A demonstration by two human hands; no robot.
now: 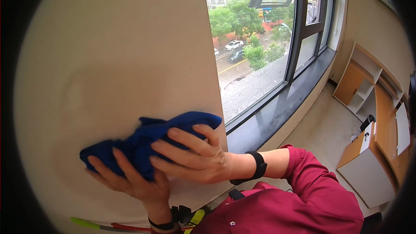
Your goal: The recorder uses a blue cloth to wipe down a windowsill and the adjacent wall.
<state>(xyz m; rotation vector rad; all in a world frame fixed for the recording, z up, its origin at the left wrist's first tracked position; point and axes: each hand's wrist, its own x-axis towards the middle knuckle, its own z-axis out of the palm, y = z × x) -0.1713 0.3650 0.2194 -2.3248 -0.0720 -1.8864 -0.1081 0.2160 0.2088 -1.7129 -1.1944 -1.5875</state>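
A crumpled blue cloth (139, 143) lies against the pale wall (136, 55), with both hands on it. My left hand (133, 178) grips the cloth's lower left part, fingers spread over its folds. Higher and to the right, my right hand (191, 156) holds the other end, close to the wall's vertical corner beside the window. Each wrist wears a black band. The fabric hides the patch of wall behind it, and darker smudged areas show on the wall above and to its left.
Right of the wall corner is a dark-framed window (289, 39) over a dark sill (276, 113). A wooden desk (386, 130) and a shelf unit (364, 74) stand at the far right. Green and red long-handled items (130, 227) lie low by the wall.
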